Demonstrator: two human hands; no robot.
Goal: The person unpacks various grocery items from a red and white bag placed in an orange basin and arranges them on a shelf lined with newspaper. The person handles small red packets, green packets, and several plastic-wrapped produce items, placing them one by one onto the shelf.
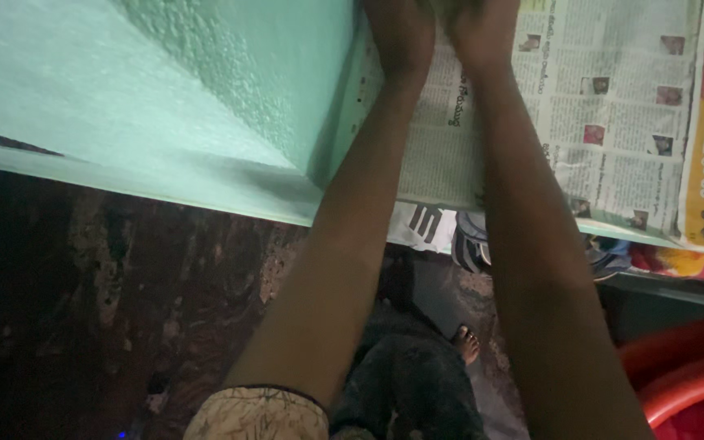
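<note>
Both my arms reach forward over a shelf covered with a sheet of newspaper (613,106). My left hand (401,33) and my right hand (482,28) sit side by side at the top edge of the head view, over the newspaper. Their fingers are cut off by the frame, so what they touch or hold is hidden. A green painted wall (165,90) stands just left of my left hand.
Below the shelf edge lie folded cloths (466,236) and a colourful fabric (686,265). A red plastic tub (678,375) sits at the lower right. My bare foot (466,342) stands on a dark mottled floor (124,285).
</note>
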